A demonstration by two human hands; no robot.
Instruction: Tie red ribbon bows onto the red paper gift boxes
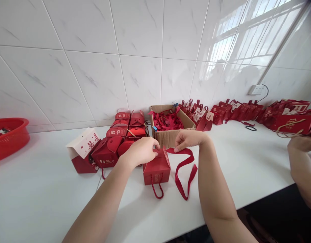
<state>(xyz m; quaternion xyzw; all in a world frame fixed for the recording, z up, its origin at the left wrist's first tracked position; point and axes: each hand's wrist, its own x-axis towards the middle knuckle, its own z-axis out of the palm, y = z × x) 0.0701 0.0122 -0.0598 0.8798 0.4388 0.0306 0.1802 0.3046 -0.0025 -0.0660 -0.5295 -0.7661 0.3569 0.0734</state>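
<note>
A small red gift box stands upright on the table in front of me, its twisted red cord handle hanging down the near side. My left hand is at the box's top, with bent fingers closed at the upper edge; the fingertips are partly hidden. Just right of the box, my right hand pinches a red ribbon. One end of this ribbon runs toward the top of the box, and the loose length curls down onto the white tabletop.
Behind my hands stands a cardboard box full of red ribbons. Several finished-looking red boxes sit left, beside a white-topped box. A red basket is far left. At right, red bags line the wall near another person's arm.
</note>
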